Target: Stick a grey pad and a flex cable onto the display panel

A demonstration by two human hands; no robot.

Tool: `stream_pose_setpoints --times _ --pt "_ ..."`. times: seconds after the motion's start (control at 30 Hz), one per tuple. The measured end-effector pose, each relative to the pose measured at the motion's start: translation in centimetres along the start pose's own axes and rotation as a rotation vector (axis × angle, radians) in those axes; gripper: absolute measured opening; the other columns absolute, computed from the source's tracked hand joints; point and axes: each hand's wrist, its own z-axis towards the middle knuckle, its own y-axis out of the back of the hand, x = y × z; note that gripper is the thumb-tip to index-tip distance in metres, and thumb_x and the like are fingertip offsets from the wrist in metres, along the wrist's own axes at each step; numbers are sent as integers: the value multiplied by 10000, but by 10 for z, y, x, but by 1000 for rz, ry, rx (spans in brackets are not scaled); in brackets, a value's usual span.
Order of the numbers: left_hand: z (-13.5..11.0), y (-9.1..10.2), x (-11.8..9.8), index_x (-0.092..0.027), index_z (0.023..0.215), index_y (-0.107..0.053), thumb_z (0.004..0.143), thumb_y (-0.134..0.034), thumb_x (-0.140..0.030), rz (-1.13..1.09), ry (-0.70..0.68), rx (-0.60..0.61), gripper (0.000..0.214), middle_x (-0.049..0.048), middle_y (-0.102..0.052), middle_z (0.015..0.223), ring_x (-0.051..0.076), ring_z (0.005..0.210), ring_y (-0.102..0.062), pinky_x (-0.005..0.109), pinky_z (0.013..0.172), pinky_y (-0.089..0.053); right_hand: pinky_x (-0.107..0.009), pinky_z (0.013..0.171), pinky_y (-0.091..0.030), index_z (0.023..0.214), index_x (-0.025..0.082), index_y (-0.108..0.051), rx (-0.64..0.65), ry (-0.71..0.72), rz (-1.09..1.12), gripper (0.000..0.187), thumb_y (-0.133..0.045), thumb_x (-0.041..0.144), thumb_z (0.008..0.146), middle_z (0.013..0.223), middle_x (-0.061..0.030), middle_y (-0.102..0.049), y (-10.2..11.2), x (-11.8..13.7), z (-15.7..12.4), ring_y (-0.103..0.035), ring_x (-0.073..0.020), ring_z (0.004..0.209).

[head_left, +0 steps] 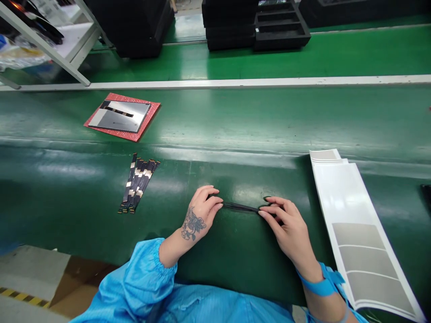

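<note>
A thin bundle of black flex cables (240,207) is stretched between my two hands, just above the green mat and seen nearly edge-on. My left hand (204,206), with a tattoo on its back, pinches the left end between thumb and fingers. At the other end, the thumb and fingertips of my right hand (286,224) are closed on the bundle. Both ends are partly hidden by my fingers. To the left lies a fanned pile of similar flex cables (138,184), dark with pale patches and gold-coloured tips.
Farther back on the left, a display panel (131,120) with a strip across it rests on a pink bubble-wrap sheet (148,123). White label sheets (346,193) lie right of my hand. Black trays (279,33) are stacked beyond the white rail (235,83). A shelf frame stands upper left.
</note>
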Motion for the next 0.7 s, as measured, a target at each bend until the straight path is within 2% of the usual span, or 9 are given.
stream_pose_setpoints --times 0.17,0.3,0.5,0.7 --pt "0 0 -1 -181 944 -675 932 -551 -194 1 -1 -13 126 93 -670 1013 252 1081 -608 436 905 -555 -412 759 -550 805 255 -733 4 -4 16 296 -552 460 919 1004 -87 -670 1 0 1 -638 -244 917" --pt "-1 1 -1 -180 1037 -661 927 -567 -205 2 10 -12 147 96 -665 1034 252 1094 -600 433 923 -547 -417 792 -552 870 253 -743 -5 -6 26 274 -548 437 928 1040 -90 -676 2 2 1 -643 -228 892" --pt "-2 0 0 -168 1039 -653 918 -574 -203 25 -3 3 148 104 -658 1047 265 1110 -591 447 923 -549 -321 559 -555 910 238 -733 13 -49 29 326 -573 522 892 1084 -107 -657 1 5 0 -643 -227 886" --pt "-1 -1 1 -176 929 -667 925 -545 -187 50 -11 16 122 106 -652 1049 269 1110 -593 457 920 -548 -301 537 -547 792 228 -689 12 -31 8 330 -550 505 906 1053 -107 -649 0 4 1 -641 -221 867"
